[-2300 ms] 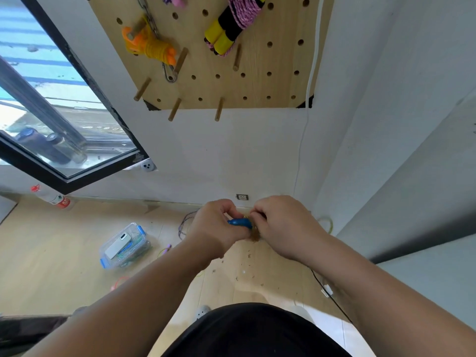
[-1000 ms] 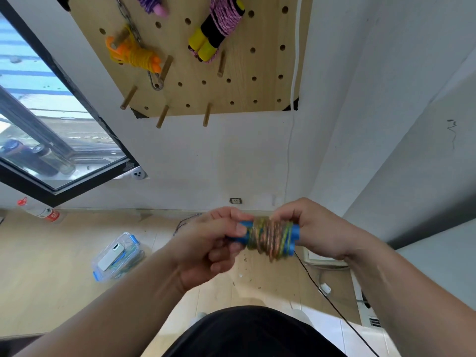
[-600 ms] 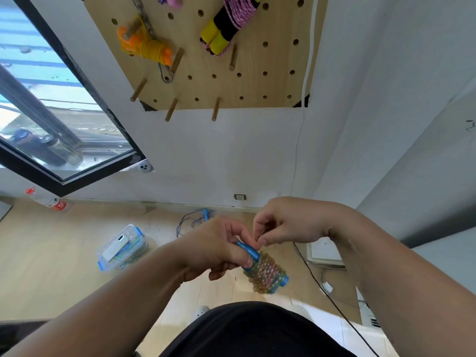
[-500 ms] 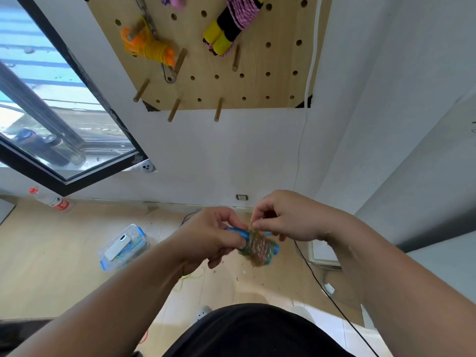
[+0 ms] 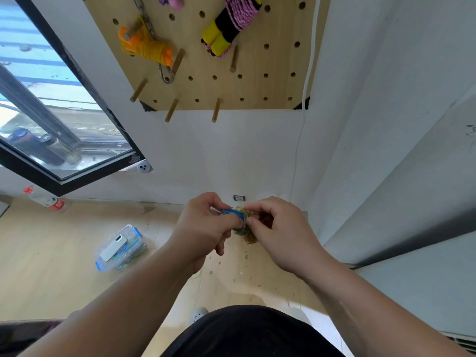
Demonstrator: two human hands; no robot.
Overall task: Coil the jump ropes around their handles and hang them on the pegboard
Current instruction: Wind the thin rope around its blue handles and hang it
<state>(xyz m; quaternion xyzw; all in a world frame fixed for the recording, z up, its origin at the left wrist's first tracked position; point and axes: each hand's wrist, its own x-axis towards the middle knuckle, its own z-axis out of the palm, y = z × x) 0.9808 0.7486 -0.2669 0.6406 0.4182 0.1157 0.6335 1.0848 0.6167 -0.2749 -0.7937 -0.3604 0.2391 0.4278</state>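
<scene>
My left hand (image 5: pixel 206 225) grips the blue handles (image 5: pixel 233 214) of a jump rope whose multicoloured cord (image 5: pixel 246 234) is coiled around them. My right hand (image 5: pixel 277 231) pinches the coil at its right side, thumb and fingers curled on the cord. Most of the bundle is hidden between the two hands. The wooden pegboard (image 5: pixel 247 81) hangs on the wall above. An orange coiled rope (image 5: pixel 148 46) and a pink coiled rope with yellow and black handles (image 5: pixel 229 24) hang on its pegs.
Bare wooden pegs (image 5: pixel 215 110) stick out along the pegboard's bottom edge. A clear plastic box with blue clips (image 5: pixel 119 249) lies on the wooden floor at the left. A plastic bottle (image 5: pixel 45 199) lies under the open window (image 5: pixel 51 124). A white cable (image 5: pixel 305 99) runs down the wall.
The bundle, held out level between both hands a second ago, was tilted down and is now drawn back up between my hands. My right hand has closed in on the coil.
</scene>
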